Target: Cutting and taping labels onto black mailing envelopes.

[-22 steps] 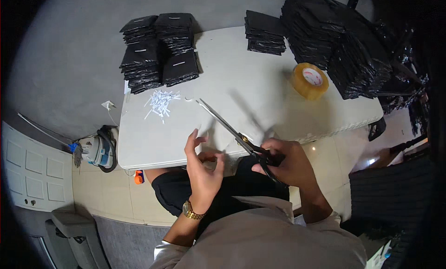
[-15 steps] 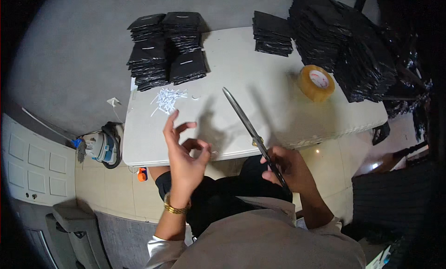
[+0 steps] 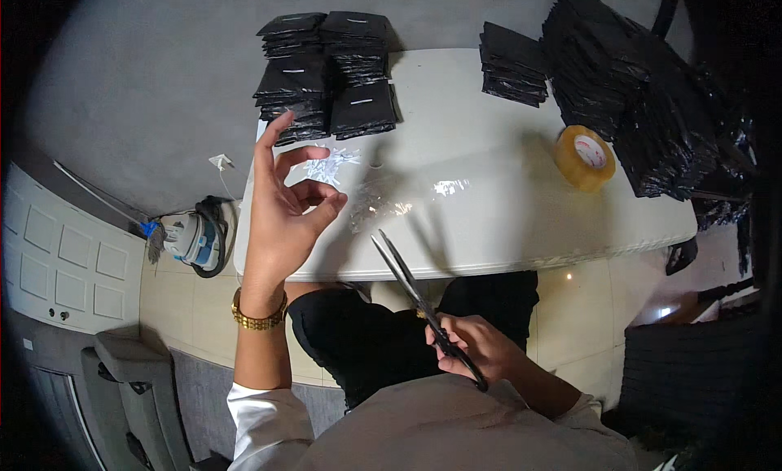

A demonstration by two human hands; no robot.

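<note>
My left hand (image 3: 287, 206) is raised over the table's near left part, thumb and a finger pinched together and the other fingers lifted. From the pinch a strip of clear tape (image 3: 399, 208) seems to stretch rightward, showing mainly by its glints; where its far end lies I cannot tell. Low by my lap, my right hand (image 3: 472, 347) grips the dark handles of a pair of scissors (image 3: 399, 267). Its blades point up and to the left, slightly parted. A roll of clear tape (image 3: 585, 158) rests at the table's right side.
Stacks of folded black plastic bags (image 3: 293, 76) stand at the table's (image 3: 456, 129) back left. A smaller stack (image 3: 513, 64) and a large heap of black bags (image 3: 619, 88) are at the back right. White paper strips (image 3: 326, 166) lie behind my left hand.
My left hand has moved left and up. The scissors have come down toward my lap, with blades now slightly parted. Tape glints now show over the table, and the whole view has shifted.
</note>
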